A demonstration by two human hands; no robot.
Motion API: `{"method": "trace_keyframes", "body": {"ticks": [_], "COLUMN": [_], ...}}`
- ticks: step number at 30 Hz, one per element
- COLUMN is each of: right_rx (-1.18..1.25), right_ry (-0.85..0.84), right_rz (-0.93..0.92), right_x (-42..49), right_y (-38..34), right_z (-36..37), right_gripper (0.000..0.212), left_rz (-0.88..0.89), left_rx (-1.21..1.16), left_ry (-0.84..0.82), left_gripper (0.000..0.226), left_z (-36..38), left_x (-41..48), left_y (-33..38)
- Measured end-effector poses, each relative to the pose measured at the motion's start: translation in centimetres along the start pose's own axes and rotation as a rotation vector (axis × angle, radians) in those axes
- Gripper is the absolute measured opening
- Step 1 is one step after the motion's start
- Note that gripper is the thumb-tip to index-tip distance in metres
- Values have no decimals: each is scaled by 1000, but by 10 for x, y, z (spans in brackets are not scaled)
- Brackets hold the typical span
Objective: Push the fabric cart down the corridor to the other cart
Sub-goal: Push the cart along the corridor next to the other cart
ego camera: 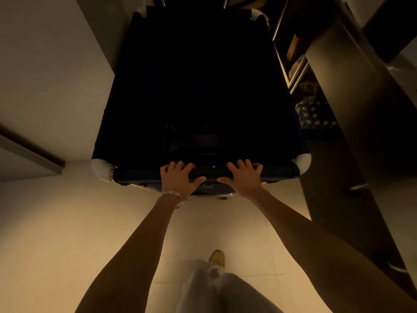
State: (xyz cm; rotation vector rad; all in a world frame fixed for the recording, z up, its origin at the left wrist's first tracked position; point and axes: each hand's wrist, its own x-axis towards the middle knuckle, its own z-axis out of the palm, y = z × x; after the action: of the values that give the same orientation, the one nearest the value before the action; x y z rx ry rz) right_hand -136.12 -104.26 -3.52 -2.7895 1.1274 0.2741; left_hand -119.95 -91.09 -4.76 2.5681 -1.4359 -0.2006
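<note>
A dark fabric cart (pixel 279 172) with white corner caps fills the middle of the view; its inside is too dark to see. My left hand (pixel 178 179), with bangles at the wrist, grips the cart's near top rail left of centre. My right hand (pixel 244 177) grips the same rail just to the right, fingers curled over it. Two metal bars (pixel 223 1) show just beyond the cart's far edge; whether they belong to the other cart I cannot tell.
A pale wall (pixel 45 75) runs close along the cart's left side. A shelf unit (pixel 293 64) with items and a dark cabinet (pixel 361 120) stand close on the right. Light floor tiles (pixel 90 222) lie under me, with my leg and shoe (pixel 217 259) below.
</note>
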Motion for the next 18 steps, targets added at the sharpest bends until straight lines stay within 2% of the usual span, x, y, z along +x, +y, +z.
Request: {"method": "trace_keyframes", "body": {"ticks": [10, 18], "right_rx": [-18, -50], "right_ry": [1, -53], "right_rz": [-2, 10], "right_x": [110, 211], "right_y": [17, 32], "right_z": [-29, -53], "right_gripper": [63, 62], "left_rz": [-35, -57], "left_rx": [33, 47], "left_ry": [-48, -143], "left_gripper": [78, 57], "left_z": [-12, -21], "left_x": [114, 212], "left_y": [-6, -13]}}
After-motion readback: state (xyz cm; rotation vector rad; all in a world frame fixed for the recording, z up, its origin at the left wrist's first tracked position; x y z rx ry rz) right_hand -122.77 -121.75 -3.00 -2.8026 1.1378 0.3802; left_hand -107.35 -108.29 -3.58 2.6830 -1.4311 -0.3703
